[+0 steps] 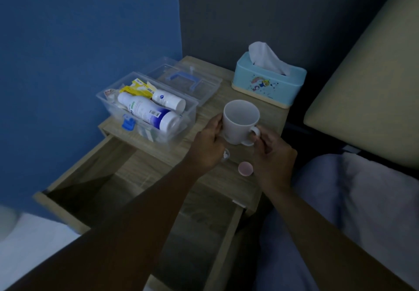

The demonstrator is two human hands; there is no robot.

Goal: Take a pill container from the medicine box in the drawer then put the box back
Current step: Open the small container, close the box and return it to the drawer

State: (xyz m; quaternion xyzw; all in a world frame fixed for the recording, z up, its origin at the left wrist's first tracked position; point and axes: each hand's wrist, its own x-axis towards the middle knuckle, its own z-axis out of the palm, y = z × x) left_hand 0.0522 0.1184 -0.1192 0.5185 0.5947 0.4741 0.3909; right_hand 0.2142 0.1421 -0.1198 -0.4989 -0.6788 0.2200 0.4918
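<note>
The clear plastic medicine box (190,113) stands open on the bedside table's left side, holding two white bottles (147,111), yellow packets and a blue clip. Its clear lid with a blue handle (181,80) lies behind it. A white mug (238,125) stands on the tabletop; my left hand (207,143) cups its left side and my right hand (269,152) grips its handle. A small clear pill container (226,154) peeks out under my left hand, with a pink round cap (245,168) lying beside it. The drawer (95,170) below is pulled out.
A light-blue tissue box (267,87) sits at the table's back right. Blue wall on the left, grey wall behind. A bed with a beige headboard (367,82) and pale bedding (362,200) borders the right.
</note>
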